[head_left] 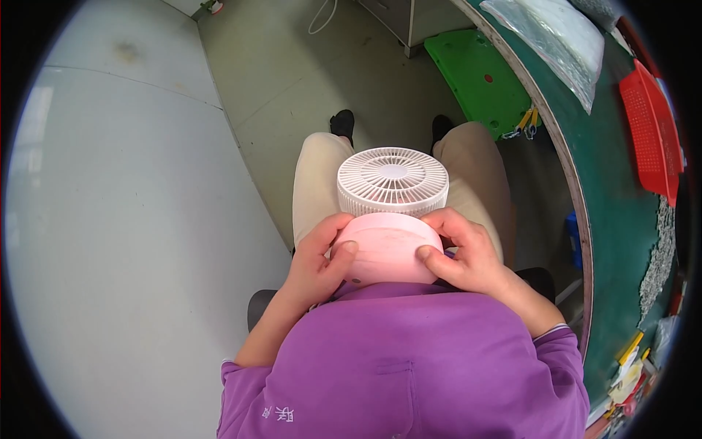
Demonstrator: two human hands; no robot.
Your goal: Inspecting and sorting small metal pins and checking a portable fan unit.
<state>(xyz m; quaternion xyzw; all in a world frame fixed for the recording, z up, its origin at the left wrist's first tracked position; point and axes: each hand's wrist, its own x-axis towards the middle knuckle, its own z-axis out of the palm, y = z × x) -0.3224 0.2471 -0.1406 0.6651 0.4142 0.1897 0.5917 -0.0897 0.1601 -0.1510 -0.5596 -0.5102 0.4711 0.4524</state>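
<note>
A small fan rests in my lap, its round white slatted grille [393, 173] above my thighs and its pink rounded base [390, 252] tilted toward my body. My left hand [322, 256] grips the base's left side, the thumb lying on its pink face. From the other side my right hand [466, 252] grips the same base, thumb on the face and index finger along the upper edge. The other fingers of both hands are partly hidden behind the base. A small dark round spot shows low on the base's left.
On my right curves a green-topped table [585, 157] with a clear plastic bag [552, 36], a red basket [651, 135] and a pile of small grey metal pieces [658, 256]. A green board [479, 80] lies under it. To my left is a large pale surface [139, 234].
</note>
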